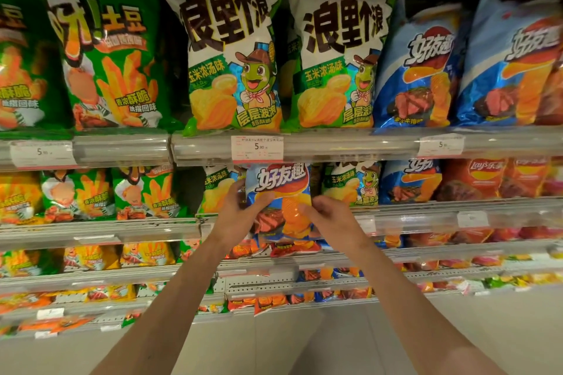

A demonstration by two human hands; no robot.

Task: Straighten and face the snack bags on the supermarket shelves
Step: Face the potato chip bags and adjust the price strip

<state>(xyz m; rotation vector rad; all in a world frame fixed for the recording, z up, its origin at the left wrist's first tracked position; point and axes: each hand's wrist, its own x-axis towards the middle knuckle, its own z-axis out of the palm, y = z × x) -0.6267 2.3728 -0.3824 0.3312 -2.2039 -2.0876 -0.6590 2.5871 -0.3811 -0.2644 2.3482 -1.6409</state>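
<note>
A small blue chip bag with a steak picture is held upright in front of the second shelf, between rows of white-and-green corn chip bags. My left hand grips its left edge, fingers curled round it. My right hand holds its right side, fingers on the front. The bag faces forward. Its bottom edge hangs below the shelf rail.
Above, large green fry bags, white corn chip bags and blue steak bags stand facing out. Matching blue bags and red Lay's bags sit to the right on the second shelf. Lower shelves hold smaller packets. Price tags line the rails.
</note>
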